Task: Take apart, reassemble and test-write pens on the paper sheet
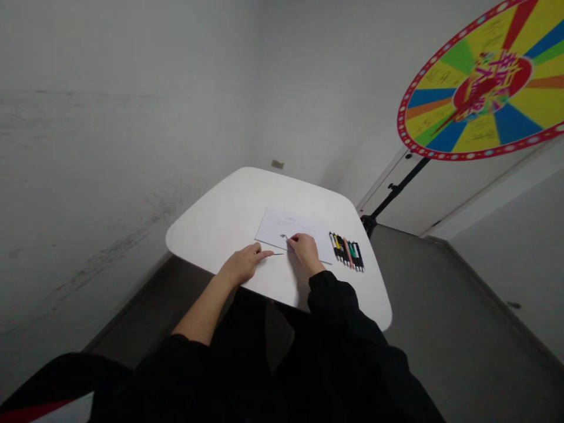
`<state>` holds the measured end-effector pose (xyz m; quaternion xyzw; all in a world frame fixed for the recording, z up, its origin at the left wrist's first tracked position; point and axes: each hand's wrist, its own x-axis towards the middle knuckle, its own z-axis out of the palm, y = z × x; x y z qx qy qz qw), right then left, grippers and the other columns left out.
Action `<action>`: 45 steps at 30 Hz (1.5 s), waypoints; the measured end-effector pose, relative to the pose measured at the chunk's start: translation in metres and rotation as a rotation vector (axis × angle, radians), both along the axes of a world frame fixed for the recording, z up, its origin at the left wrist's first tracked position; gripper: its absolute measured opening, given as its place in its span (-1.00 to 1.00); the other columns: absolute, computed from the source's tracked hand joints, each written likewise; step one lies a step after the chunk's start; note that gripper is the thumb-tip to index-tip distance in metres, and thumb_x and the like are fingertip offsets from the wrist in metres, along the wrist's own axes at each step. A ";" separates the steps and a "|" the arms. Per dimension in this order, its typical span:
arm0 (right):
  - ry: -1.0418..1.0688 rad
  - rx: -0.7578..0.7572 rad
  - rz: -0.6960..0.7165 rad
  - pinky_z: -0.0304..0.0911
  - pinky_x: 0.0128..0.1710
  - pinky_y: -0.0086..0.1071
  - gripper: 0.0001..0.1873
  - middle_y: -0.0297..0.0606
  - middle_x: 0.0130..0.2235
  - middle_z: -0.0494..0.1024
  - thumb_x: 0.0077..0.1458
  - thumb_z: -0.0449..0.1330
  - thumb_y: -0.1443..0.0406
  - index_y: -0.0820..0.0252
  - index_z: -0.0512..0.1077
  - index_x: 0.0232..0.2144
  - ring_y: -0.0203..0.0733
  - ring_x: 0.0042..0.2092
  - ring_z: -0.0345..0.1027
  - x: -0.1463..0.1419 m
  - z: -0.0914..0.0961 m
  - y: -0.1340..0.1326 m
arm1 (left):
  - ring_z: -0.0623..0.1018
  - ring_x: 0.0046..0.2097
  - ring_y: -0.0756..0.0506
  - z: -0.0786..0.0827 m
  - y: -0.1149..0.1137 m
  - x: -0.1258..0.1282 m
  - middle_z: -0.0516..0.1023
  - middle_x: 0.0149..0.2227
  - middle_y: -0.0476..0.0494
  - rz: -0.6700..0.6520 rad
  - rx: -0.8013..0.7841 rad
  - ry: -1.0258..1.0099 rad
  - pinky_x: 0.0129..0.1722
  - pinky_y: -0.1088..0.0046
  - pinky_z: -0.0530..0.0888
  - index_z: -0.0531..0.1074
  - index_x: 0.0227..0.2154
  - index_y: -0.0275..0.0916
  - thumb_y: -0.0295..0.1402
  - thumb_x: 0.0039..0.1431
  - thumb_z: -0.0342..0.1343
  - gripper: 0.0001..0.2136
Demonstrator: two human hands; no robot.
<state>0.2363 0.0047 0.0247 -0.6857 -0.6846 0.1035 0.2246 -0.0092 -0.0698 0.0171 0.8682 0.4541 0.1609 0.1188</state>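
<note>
My left hand is closed at the front of the white table, left of the paper. Out from its fingertips sticks a thin dark rod, perhaps a pen refill, pointing right. On the near part of the white paper rests my right hand, its thumb and fingers pinched together. A small thing at those fingertips is too tiny to name. Just left of them a small dark piece shows on the paper; I cannot tell whether it is loose or held.
Several pens in black, yellow, pink and green lie in a row right of the paper on the white table. A colourful prize wheel on a black stand rises behind at the right. Walls close in left and back.
</note>
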 end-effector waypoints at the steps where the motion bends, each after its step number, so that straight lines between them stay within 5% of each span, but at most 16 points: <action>1: 0.001 -0.001 0.001 0.26 -0.14 -0.36 -0.79 -0.08 -0.20 0.71 0.23 0.26 0.28 0.24 0.69 -0.22 -0.09 -0.14 0.55 0.000 0.000 0.000 | 0.47 -0.03 -0.15 0.000 0.000 0.000 0.42 0.01 -0.17 0.002 0.000 0.002 -0.08 0.34 0.45 0.36 0.29 0.04 -0.55 0.37 -0.11 -0.48; 18: 0.142 0.147 0.022 0.23 -0.20 -0.29 -0.67 -0.07 -0.27 0.68 0.32 0.16 0.20 0.24 0.66 -0.33 -0.03 -0.20 0.51 0.003 0.001 -0.011 | 0.47 -0.07 -0.14 -0.001 -0.001 0.000 0.42 -0.02 -0.16 0.001 0.026 -0.001 -0.12 0.35 0.45 0.38 0.28 0.03 -0.56 0.36 -0.12 -0.46; 22: 0.276 0.251 0.240 0.28 -0.17 -0.28 -0.65 -0.17 -0.27 0.64 0.37 0.12 0.15 0.15 0.63 -0.31 -0.09 -0.20 0.48 0.005 0.003 -0.032 | 0.46 -0.07 -0.13 -0.003 0.000 0.000 0.42 -0.02 -0.14 -0.006 0.051 0.004 -0.10 0.36 0.45 0.36 0.29 0.06 -0.55 0.35 -0.12 -0.46; 25: 0.194 0.304 0.481 0.33 -0.09 -0.23 -0.76 -0.18 -0.22 0.62 0.33 0.21 0.14 0.09 0.63 -0.23 -0.07 -0.14 0.44 0.005 0.001 -0.050 | 0.47 -0.06 -0.14 -0.004 0.000 0.000 0.42 -0.02 -0.15 -0.010 0.051 0.013 -0.09 0.35 0.45 0.36 0.29 0.07 -0.54 0.35 -0.11 -0.46; 28: 0.046 0.368 0.577 0.35 -0.06 -0.16 -0.85 -0.17 -0.23 0.61 0.31 0.27 0.20 0.07 0.64 -0.20 -0.03 -0.13 0.41 0.003 -0.005 -0.060 | 0.47 -0.05 -0.14 -0.003 0.000 -0.001 0.41 -0.02 -0.15 -0.018 0.043 0.026 -0.09 0.35 0.45 0.36 0.29 0.06 -0.54 0.35 -0.11 -0.46; 37: -0.150 0.460 0.525 0.34 -0.13 -0.18 -0.86 -0.16 -0.27 0.61 0.31 0.24 0.33 0.07 0.63 -0.23 0.00 -0.15 0.37 0.009 -0.009 -0.069 | 0.46 -0.04 -0.15 -0.001 -0.001 -0.001 0.41 -0.01 -0.15 -0.008 0.042 0.043 -0.10 0.35 0.44 0.36 0.29 0.07 -0.52 0.37 -0.12 -0.47; 45: -0.111 0.438 0.438 0.31 -0.10 -0.16 -0.84 -0.14 -0.24 0.60 0.32 0.22 0.32 0.08 0.63 -0.23 0.02 -0.15 0.33 0.036 -0.011 -0.081 | 0.47 -0.04 -0.16 -0.001 -0.001 0.000 0.43 -0.01 -0.17 -0.007 0.030 0.016 -0.09 0.33 0.46 0.38 0.28 0.04 -0.56 0.33 -0.12 -0.45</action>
